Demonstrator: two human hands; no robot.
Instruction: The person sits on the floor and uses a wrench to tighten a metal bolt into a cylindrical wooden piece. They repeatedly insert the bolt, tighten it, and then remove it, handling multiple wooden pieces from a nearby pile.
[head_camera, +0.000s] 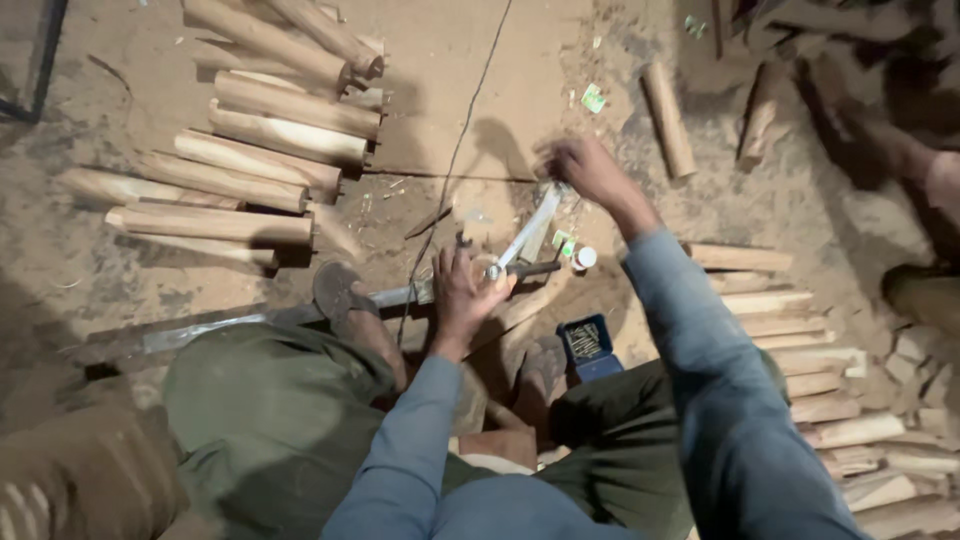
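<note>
- Metal bar (300, 315) is lying across the dirt floor; left hand (462, 293) w/ fingers spread is pressing on its end.
- Right hand (583, 170) is gripping a pale lever handle (528, 232), fist closed, blurred.
- Risk: lever could be slipping off, pinching left fingers; open blue screw box (588, 345) nearby could be tipping.
</note>
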